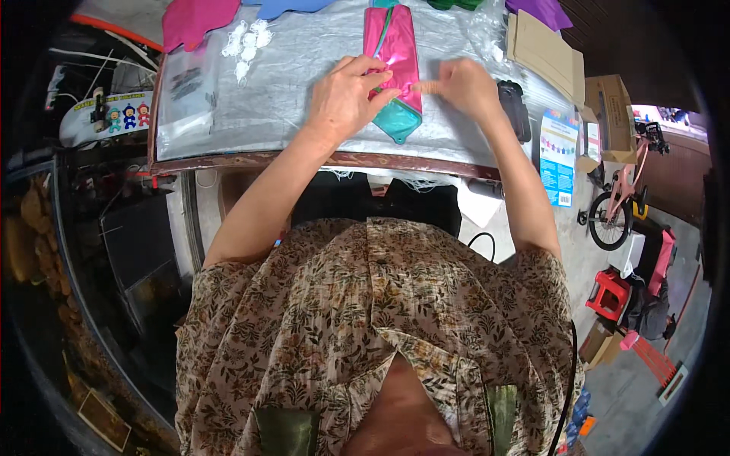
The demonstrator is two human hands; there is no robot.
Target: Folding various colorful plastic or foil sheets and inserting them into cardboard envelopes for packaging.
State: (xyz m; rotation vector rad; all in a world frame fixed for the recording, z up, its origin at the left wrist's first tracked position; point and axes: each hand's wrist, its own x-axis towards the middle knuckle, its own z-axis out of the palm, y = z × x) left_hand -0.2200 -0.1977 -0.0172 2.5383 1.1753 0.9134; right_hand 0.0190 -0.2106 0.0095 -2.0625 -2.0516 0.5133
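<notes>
On a silver-covered worktop [281, 114], near the front edge, a folded sheet [404, 67] is steadied, seemingly to keep creases flat, between the left hand [341, 96], its grip parted, and the right hand [465, 90], whose grip cannot be judged, the sheet being glossy pink with a pointed teal end.

1 fisheye view looks down from the head, over the nearby shirt [319, 319], toward the tabletop [266, 121] farther ahead

Silvery-topped, brown-edged table [274, 99]; to its right, grey floor [622, 395], red plastic stool [612, 283] and pink bicycle [624, 187].
</notes>
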